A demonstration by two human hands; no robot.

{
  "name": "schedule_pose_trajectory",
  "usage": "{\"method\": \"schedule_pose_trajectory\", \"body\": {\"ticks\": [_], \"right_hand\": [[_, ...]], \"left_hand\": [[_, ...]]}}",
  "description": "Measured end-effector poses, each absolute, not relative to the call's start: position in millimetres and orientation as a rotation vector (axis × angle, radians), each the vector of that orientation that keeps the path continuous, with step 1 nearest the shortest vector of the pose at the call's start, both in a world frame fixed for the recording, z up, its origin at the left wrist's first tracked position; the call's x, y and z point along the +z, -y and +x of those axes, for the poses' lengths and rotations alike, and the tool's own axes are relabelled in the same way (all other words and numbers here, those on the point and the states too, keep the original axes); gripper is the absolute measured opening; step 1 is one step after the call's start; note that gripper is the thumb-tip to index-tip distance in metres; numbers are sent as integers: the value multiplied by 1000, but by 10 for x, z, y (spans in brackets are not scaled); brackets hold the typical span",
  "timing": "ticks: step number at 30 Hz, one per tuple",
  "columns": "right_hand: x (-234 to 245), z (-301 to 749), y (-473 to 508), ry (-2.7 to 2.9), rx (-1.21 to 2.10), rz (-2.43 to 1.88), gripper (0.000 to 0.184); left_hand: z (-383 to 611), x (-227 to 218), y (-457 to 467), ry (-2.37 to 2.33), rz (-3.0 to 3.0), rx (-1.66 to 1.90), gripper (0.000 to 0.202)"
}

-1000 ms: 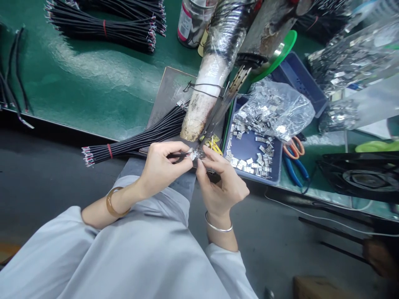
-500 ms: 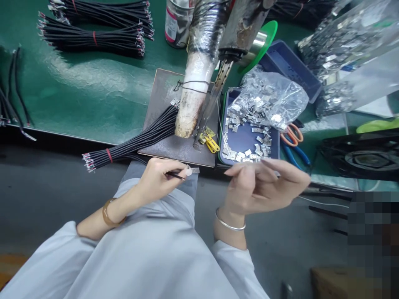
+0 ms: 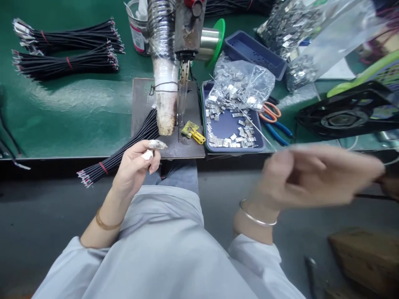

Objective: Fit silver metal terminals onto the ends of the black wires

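Observation:
My left hand (image 3: 137,164) is raised at the table's front edge, with white wrapping on the thumb and index finger. Its fingers are curled, the thumb pressed in towards the middle finger; what they hold, if anything, is hidden. Behind it lies a bundle of black cables (image 3: 124,149) with a red tie and stripped ends. My right hand (image 3: 318,176), blurred by motion, is off to the right, thumb against the fingers. A thin straight wire (image 3: 258,128) runs from over the tray to its fingertips. A soldering iron (image 3: 184,79) points down at the dark board (image 3: 141,93).
A blue tray (image 3: 262,145) holds metal tabs and a plastic bag (image 3: 243,79). Nearby are orange-handled scissors (image 3: 271,112), blue-handled pliers (image 3: 279,135), a yellow cutter (image 3: 198,136) and a wire spool (image 3: 210,41). A wrapped duct (image 3: 165,83) hangs beside the iron; a black fan (image 3: 346,116) stands right.
My right hand has moved right, and the thin wire now slants towards it. My left hand has turned upward; the cable and metal tab in it earlier no longer show. The view has shifted.

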State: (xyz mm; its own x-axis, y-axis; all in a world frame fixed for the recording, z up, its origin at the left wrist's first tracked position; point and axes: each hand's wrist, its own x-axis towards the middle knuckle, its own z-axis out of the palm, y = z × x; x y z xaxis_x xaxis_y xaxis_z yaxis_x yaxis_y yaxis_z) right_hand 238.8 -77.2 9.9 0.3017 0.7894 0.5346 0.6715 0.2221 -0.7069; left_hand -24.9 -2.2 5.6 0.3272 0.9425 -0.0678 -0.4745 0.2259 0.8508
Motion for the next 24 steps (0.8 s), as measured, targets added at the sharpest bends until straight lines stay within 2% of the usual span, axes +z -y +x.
{"method": "schedule_pose_trajectory", "body": {"ticks": [3,5,8,9,11,16,20,24], "right_hand": [[237,2509,436,1481,-122,-1798,32],[264,2672,218,1616,-95,-2007,21],[189,2974,-18,1700,-58,-2142,3],[150,3061,-78,1726,-58,-2135,1],[82,3182,-178,1790,-31,-2117,9],[62,3173,-301,1841,137,-2116,20],[121,2994,-249,1791,302,-2022,12],[206,2844,-119,1780,230,-1952,7]], "left_hand": [[-256,96,16,-655,1152,996,10],[-245,137,9,-651,1463,851,5],[-185,165,-1,-650,1836,681,11],[-155,154,-3,-659,1911,668,13],[-94,101,2,-696,1968,670,15],[-15,-55,42,-806,1523,796,11],[-58,-46,40,-811,1098,867,22],[-102,16,20,-807,959,836,30]]}}
